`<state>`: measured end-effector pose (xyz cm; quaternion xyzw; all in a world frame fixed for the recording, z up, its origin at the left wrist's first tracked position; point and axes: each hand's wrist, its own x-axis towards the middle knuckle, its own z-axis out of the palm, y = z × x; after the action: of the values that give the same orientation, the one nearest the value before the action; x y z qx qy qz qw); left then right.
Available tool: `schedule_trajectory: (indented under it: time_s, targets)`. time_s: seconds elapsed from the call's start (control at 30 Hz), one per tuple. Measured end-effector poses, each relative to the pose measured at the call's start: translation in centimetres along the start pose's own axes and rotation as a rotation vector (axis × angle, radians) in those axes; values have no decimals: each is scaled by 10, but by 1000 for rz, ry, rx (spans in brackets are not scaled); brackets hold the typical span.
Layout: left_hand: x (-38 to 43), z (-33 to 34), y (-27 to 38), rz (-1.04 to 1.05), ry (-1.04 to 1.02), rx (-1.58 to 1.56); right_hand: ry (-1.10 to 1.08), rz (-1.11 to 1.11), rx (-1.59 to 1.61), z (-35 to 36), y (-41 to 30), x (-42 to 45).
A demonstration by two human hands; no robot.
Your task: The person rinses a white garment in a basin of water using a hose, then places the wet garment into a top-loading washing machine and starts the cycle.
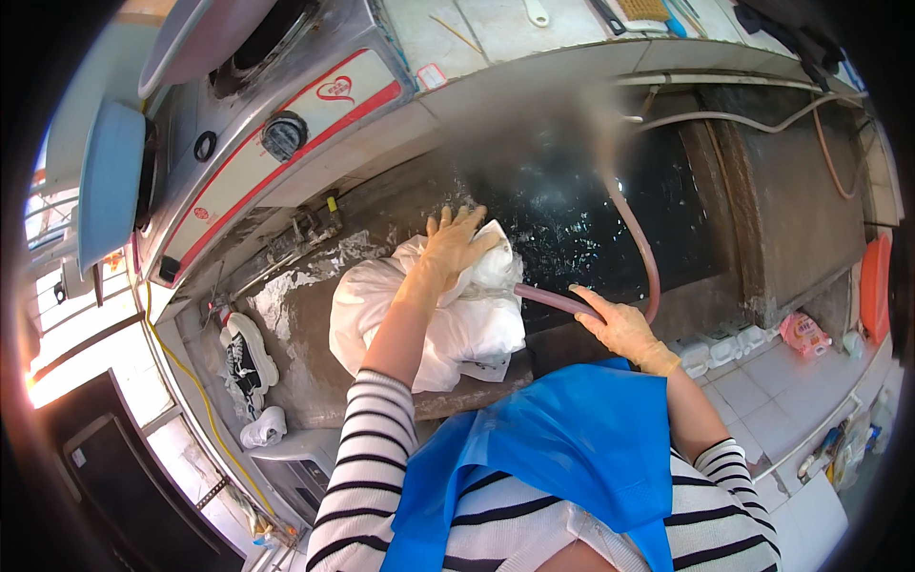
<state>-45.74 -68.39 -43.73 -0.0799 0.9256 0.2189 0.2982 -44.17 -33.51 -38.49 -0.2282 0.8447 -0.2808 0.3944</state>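
A bundle of wet white cloth [422, 336] lies in folds on the stone ledge in front of me. My left hand [457, 243], in a thin translucent glove, rests on top of it with the fingers spread. On the other side, my gloved right hand [625, 329] grips a pinkish rubber hose [554, 299]. The hose's end points at the cloth's right side, and wet folds glisten there. From my right hand the hose loops up to the blurred area near the tap. Dark water [593, 236] fills the stone basin beyond the cloth.
A gas stove [286, 143] with a blue basin [111, 186] stands at the left. Below it, a black-and-white sneaker [246, 357] lies on the ledge. Brushes [643, 11] lie along the tiled shelf. A pink packet [804, 334] and red basin [876, 286] are at right.
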Motion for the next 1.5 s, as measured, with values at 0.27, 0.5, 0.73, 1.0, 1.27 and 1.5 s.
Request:
schedule_trajectory:
  time_s: [0.27,0.5,0.73,1.0,1.27,1.5]
  targets:
    - [-64,38,6,383,-211,48,109,0,-7,-8,6,-26]
    - [-85,64,37,101,126,254,-37,6,76,5,-4,-16]
    - [-46,85,30,31,163,308,-35,5,10,7,3,-13]
    - [-12,90,4,154,129,358,-32,45,-23,8,15,4]
    - [8,78,8,47,-98,318,-13,32,26,16,20,21]
    - [-40,44,17,162,272,31,-152,242,302,-20,-21,42]
